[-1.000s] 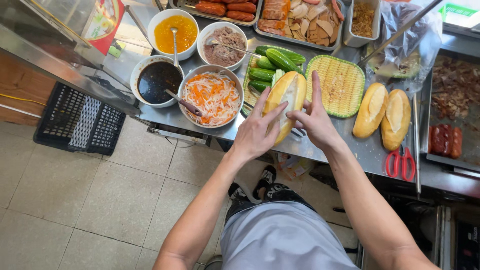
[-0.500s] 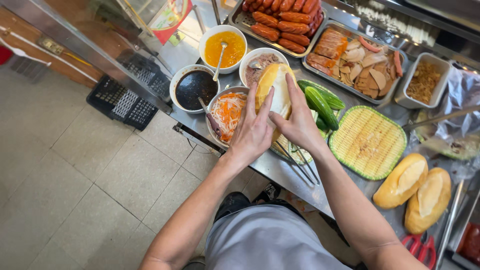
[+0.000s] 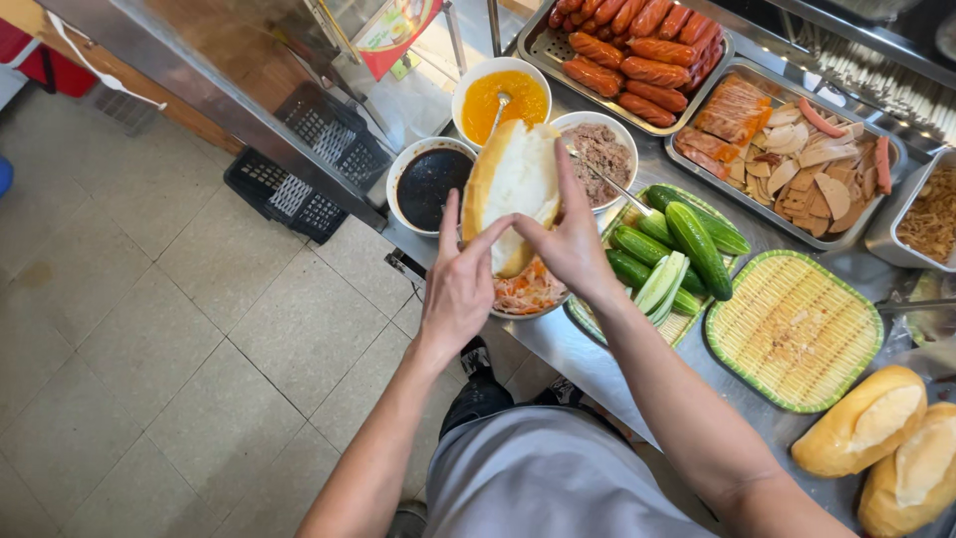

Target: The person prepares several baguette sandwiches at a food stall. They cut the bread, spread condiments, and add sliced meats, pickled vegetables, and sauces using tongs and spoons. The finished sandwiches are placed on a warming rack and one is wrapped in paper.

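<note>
Baguette (image 3: 513,189), split along one side, is held up in both hands over the table (image 3: 597,364), above the bowl of shredded carrot and radish (image 3: 528,291) and just in front of the dark sauce bowl (image 3: 430,183), the orange sauce bowl (image 3: 502,97) and the bowl of minced meat (image 3: 603,149). Left hand (image 3: 460,284) supports the lower end from the left, fingers spread along the crust, grip closed on the bread. Right hand (image 3: 570,244) pinches the right-hand flap, thumb inside the cut, grip also closed on the bread, pulling the slit open so the white crumb shows. Long axis runs near to far in the head view, tilted slightly left at the top; far tip points toward the orange sauce bowl, near tip sits between the two hands, open face toward the camera. To do this well, judging from the frame: spread the flaps evenly, keep the hinge side uncut and untorn, thumbs shallow so the crumb isn't crushed, hold it level over the bowls so crumbs land there. Nearby: cucumbers (image 3: 687,244) on a green woven tray (image 3: 588,317), an empty woven tray (image 3: 792,329), sausages (image 3: 622,40) and sliced cold cuts (image 3: 787,149) in metal trays, two more rolls (image 3: 886,438) at right.
</note>
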